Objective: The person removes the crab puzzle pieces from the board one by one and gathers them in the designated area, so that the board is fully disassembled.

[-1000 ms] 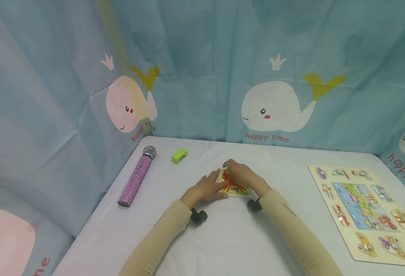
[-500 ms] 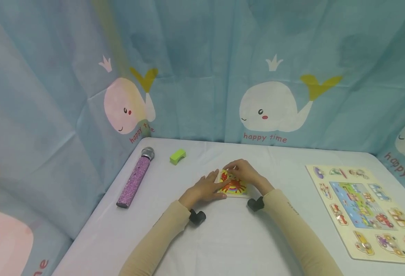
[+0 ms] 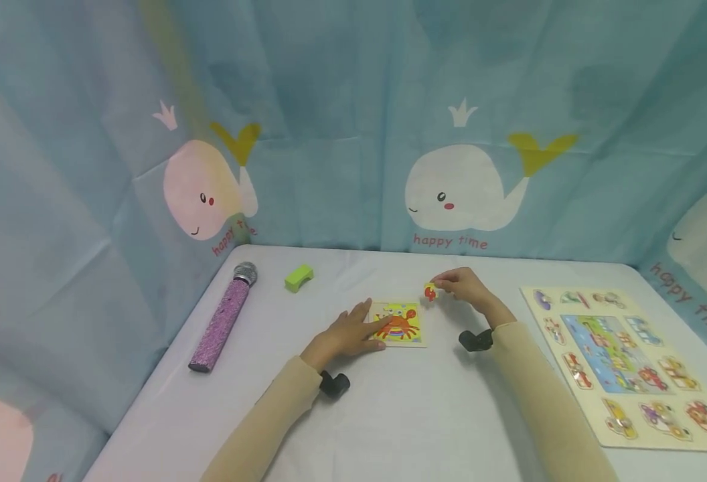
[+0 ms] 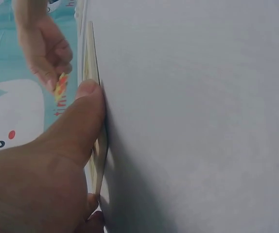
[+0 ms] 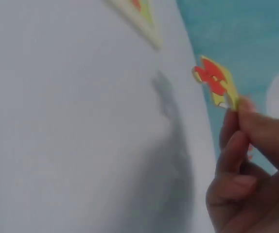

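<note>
A small square crab puzzle (image 3: 412,328) lies flat on the white table. My left hand (image 3: 349,333) rests on its left side with the fingers spread, and part of the picture is hidden beneath them. In the left wrist view the thumb lies along the puzzle's near edge (image 4: 92,53). Beyond the puzzle's right upper corner, my right hand (image 3: 466,286) pinches a red and yellow jigsaw piece (image 3: 430,292) between thumb and fingertips. The right wrist view shows this piece (image 5: 217,82) raised above the table, apart from the puzzle's corner (image 5: 147,31).
A pink glittery microphone (image 3: 223,321) lies at the left. Near the back stands a light green arched block (image 3: 298,278). A large wooden peg puzzle board (image 3: 618,355) occupies the right side. Blue whale-print curtains (image 3: 329,194) hang behind the table.
My right hand has lifted the jigsaw piece out of the crab puzzle's upper left and carried it to the right, past the frame. My left hand has stayed on the puzzle.
</note>
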`<state>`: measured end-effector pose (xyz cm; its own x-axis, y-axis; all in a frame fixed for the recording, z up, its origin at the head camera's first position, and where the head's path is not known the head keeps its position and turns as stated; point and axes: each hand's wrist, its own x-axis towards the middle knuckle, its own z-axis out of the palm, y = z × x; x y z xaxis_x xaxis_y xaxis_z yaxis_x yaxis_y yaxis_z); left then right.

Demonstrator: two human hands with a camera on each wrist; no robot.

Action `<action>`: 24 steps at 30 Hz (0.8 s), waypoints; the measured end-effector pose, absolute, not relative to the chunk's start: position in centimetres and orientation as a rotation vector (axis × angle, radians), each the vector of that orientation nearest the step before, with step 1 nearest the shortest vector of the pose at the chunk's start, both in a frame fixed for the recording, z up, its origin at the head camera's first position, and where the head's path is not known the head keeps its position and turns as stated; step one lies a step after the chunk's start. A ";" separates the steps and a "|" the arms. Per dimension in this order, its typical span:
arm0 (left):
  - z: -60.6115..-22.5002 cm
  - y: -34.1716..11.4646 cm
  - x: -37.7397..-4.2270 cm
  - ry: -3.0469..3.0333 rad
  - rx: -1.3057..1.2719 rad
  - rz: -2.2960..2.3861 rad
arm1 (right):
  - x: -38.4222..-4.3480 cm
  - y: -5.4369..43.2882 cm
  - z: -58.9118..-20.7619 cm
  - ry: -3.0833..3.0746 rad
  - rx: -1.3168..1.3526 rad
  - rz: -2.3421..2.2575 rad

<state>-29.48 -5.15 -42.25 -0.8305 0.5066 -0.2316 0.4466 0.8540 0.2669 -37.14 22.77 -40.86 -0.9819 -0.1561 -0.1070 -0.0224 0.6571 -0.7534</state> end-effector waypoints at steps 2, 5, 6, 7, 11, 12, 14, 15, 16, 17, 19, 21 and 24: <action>-42.1 -5.3 -29.3 2.738 0.733 0.302 | -37.2 23.4 -41.1 2.717 -0.089 -1.222; -41.9 -5.4 -29.1 2.735 0.740 0.335 | -37.3 24.1 -41.7 2.715 -0.014 -1.212; -41.9 -5.4 -29.1 2.735 0.745 0.343 | -37.4 24.2 -41.9 2.713 0.014 -1.204; -41.9 -5.3 -29.1 2.734 0.748 0.350 | -37.5 24.3 -42.1 2.711 0.041 -1.197; -42.2 -5.3 -29.2 2.738 0.759 0.341 | -37.8 24.2 -42.7 2.728 0.096 -1.157; -42.3 -5.3 -29.2 2.737 0.756 0.343 | -37.8 24.1 -42.8 2.734 0.101 -1.155; -42.4 -5.3 -29.2 2.738 0.753 0.341 | -37.8 23.9 -42.9 2.752 0.094 -1.142; -42.5 -5.3 -29.3 2.736 0.749 0.342 | -37.7 23.8 -42.9 2.758 0.099 -1.143; -42.5 -5.3 -29.3 2.737 0.747 0.343 | -37.7 23.8 -42.9 2.761 0.101 -1.144; -42.5 -5.3 -29.3 2.736 0.746 0.343 | -37.7 23.7 -43.0 2.767 0.095 -1.143; -42.5 -5.3 -29.3 2.737 0.748 0.343 | -37.6 23.7 -43.0 2.782 0.080 -1.137; -42.5 -5.4 -29.3 2.737 0.754 0.338 | -37.5 23.7 -42.9 2.790 0.081 -1.140; -42.4 -5.4 -29.3 2.742 0.763 0.317 | -37.4 23.7 -42.9 2.798 0.084 -1.148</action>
<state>-29.35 -5.36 -42.40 -0.8223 0.5309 -0.2049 0.4701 0.8366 0.2812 -37.36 23.70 -42.94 -0.9917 0.0075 -0.1281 0.0953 0.7114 -0.6963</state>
